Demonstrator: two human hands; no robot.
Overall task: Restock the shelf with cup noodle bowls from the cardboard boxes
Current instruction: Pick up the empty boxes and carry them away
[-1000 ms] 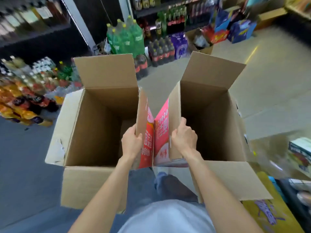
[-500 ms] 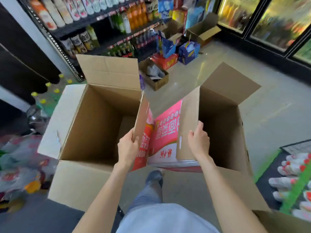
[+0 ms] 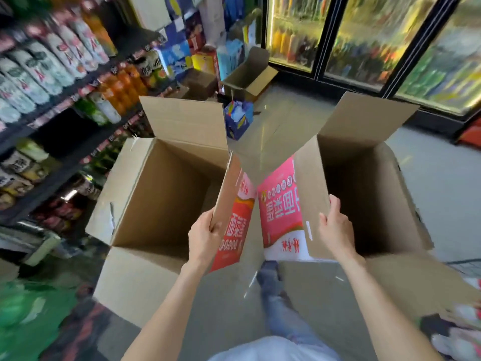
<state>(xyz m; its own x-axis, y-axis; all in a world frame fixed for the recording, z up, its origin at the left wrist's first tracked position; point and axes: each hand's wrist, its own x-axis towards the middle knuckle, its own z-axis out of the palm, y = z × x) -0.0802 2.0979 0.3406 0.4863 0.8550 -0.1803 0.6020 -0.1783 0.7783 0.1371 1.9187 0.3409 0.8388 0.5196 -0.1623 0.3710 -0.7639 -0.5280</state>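
I carry two open cardboard boxes side by side above the shop floor. My left hand (image 3: 204,238) grips the inner side wall of the left box (image 3: 145,204), whose outside shows red print. My right hand (image 3: 335,230) grips the inner side wall of the right box (image 3: 385,204), whose outside is pink with white print. Both boxes have their flaps up, and what I can see of their insides shows bare cardboard. No cup noodle bowls are in sight.
A drinks shelf (image 3: 52,74) runs along the left. Glass-door fridges (image 3: 377,48) stand at the back right. An open carton (image 3: 247,76) and a blue box (image 3: 238,121) sit on the floor ahead. My leg (image 3: 276,295) shows between the boxes.
The view has swung right, from bottled drinks on the floor to the shelf and the fridges. The two boxes have spread a little apart; both hands keep their hold.
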